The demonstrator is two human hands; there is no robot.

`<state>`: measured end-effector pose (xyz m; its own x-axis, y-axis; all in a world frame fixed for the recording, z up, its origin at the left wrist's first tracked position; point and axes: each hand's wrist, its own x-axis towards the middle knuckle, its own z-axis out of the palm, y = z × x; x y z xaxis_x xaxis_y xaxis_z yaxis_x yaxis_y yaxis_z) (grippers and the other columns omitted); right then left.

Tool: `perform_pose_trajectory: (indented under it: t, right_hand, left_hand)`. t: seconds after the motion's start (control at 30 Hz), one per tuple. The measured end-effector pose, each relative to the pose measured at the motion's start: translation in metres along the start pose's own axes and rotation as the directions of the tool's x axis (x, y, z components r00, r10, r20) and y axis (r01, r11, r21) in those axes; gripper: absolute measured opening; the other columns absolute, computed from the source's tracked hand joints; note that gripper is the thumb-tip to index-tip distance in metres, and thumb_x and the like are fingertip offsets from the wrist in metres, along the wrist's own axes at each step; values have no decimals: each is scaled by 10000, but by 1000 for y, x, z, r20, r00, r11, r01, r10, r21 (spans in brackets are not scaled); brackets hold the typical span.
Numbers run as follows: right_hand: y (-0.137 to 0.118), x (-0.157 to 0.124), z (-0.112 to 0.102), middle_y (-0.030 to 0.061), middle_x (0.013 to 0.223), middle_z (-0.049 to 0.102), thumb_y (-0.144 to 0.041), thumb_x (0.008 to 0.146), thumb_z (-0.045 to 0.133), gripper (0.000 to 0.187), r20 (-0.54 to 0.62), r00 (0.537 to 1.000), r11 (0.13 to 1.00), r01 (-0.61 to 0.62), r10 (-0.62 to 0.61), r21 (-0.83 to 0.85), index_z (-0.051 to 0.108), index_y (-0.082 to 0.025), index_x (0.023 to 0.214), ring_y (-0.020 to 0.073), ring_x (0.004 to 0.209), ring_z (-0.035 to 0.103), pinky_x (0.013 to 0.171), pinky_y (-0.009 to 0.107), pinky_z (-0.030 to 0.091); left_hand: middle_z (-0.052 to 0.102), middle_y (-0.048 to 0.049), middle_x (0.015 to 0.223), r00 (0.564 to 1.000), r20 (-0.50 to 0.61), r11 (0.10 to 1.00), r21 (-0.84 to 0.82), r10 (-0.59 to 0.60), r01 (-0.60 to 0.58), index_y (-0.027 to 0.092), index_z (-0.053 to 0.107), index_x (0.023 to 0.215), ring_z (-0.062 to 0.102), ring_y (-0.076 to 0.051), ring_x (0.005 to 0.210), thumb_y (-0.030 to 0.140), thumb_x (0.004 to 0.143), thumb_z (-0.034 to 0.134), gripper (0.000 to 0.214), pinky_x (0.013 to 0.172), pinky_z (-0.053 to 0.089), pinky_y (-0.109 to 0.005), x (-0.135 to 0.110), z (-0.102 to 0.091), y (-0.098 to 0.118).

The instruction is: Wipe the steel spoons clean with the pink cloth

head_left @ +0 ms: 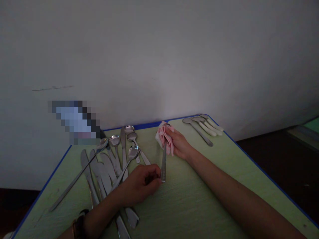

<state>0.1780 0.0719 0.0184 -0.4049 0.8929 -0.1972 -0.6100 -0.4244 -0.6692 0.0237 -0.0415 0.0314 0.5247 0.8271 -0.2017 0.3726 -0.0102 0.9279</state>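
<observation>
My left hand (143, 182) pinches the lower end of a metal utensil's handle (163, 162) over the green table (194, 199). My right hand (178, 142) is closed round a pink cloth (163, 137), which wraps the utensil's upper end, so its head is hidden. A watch sits on my left wrist.
A heap of spoons and knives (112, 159) lies left of my hands. A small row of cutlery, some with white handles (204, 126), lies at the table's far right corner. The table has a blue edge and stands against a pale wall. A blurred patch sits at the left.
</observation>
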Motion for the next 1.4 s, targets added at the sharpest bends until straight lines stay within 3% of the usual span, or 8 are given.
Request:
perform_pose_trajectory:
  t: [0.57, 1.13, 1.4]
  right_hand:
    - [1, 0, -3, -18, 682, 657, -240, 719, 726, 179, 15, 1000, 999, 24, -23, -23, 589, -154, 797, 73, 567, 579, 549, 165, 484]
    - [1, 6, -8, -19, 704, 674, -258, 795, 655, 103, -6, 1000, 998, 23, -22, 61, 596, -175, 813, 80, 603, 617, 594, 159, 516]
    - [5, 4, -2, 6, 804, 703, -356, 791, 650, 200, 19, 988, 988, 155, -155, 17, 592, -200, 903, 124, 745, 656, 736, 227, 529]
  left_hand:
    - [432, 66, 533, 999, -3, 999, -10, 43, -43, 166, 496, 719, 367, -80, 495, 159, 734, 411, 86, 483, 281, -193, 1, 0, -1]
    - [398, 74, 552, 998, -52, 1000, 10, 23, -22, 166, 524, 808, 339, -77, 495, 184, 788, 444, 84, 474, 260, -189, 1, 2, -3]
    - [394, 67, 529, 997, -61, 988, 150, 39, -29, 136, 636, 927, 349, -75, 477, 258, 838, 440, 247, 463, 263, -182, 2, 2, -2]
